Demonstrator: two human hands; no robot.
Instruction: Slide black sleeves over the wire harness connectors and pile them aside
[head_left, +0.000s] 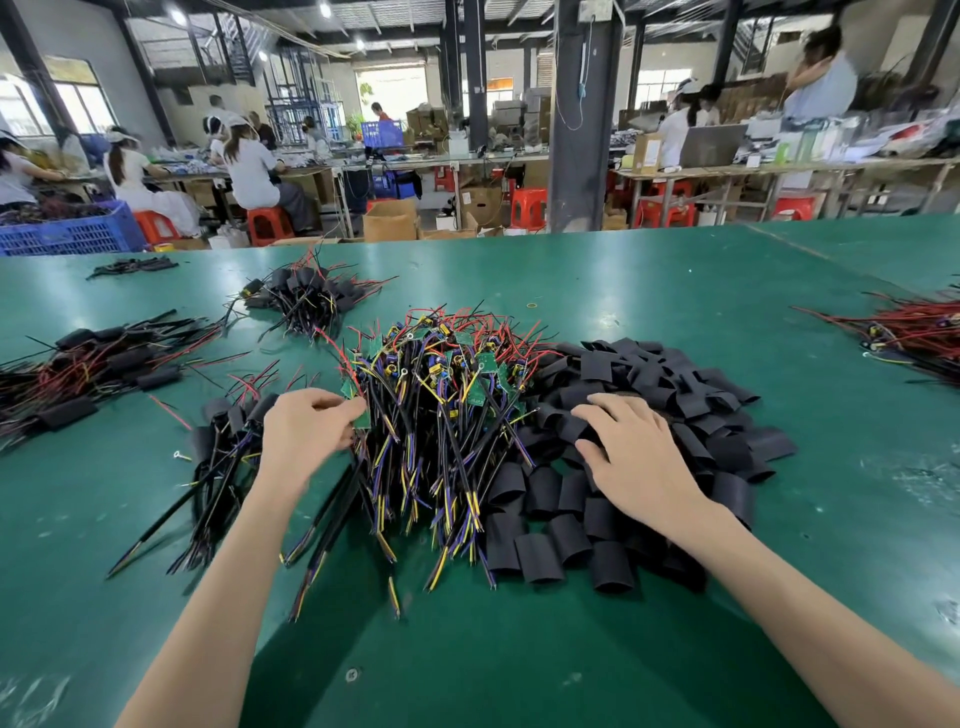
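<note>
Head view: your left hand (306, 427) pinches a board (362, 417); your right hand (631, 449) lies flat on sleeves (691, 400); tangled wires (441, 426) may snag.

The table (675, 270) was green. Sleeves (639, 395) were black. Wires (441, 441) were black, red, yellow and purple, with green boards (485, 364). Stools (529, 207) were red, crate (72, 231) blue.

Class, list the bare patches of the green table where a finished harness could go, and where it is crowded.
Bare table: the far strip behind the harness pile and sleeves, up to the right bundle; the near edge in front of them; right of the sleeves. Crowded: centre and left, among the sleeved piles.
</note>
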